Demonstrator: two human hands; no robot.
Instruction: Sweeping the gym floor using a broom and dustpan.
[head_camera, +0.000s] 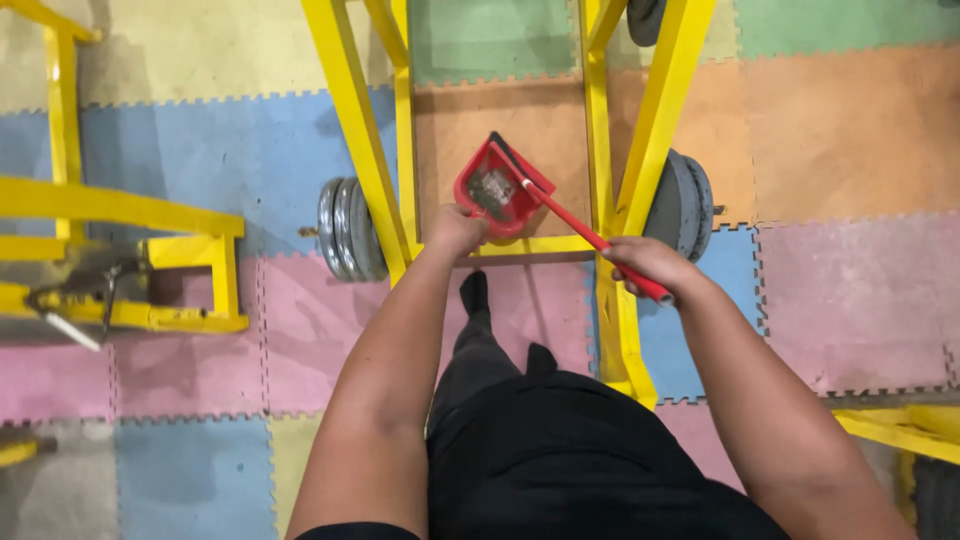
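Between the yellow frame rails: a person bends over a floor of interlocking foam mats, both bare hands busy with sweeping tools.
Left hand: the left hand (455, 230) is closed round the handle end of a red dustpan (497, 188), fingers wrapped tight on it.
Dustpan: it sits just ahead of that hand, tipped up, its open face toward the camera, grey dust and scraps lying inside.
Right hand: the right hand (645, 263) is clenched on the lower end of a red brush handle (590, 237), thumb side up.
Brush: the handle runs up and left from the grip, its dark head resting at the dustpan's top edge, touching the pan.
Frame: the yellow metal frame (352, 120) stands on either side of the pan, a crossbar just under the left hand.
Weights: grey weight plates (345, 230) sit outside the left rail, more plates (682, 205) beside the right.
Floor: foam mats (230, 150) in blue, pink, orange and green.
Clothing: black trousers and a black shoe below the pan.
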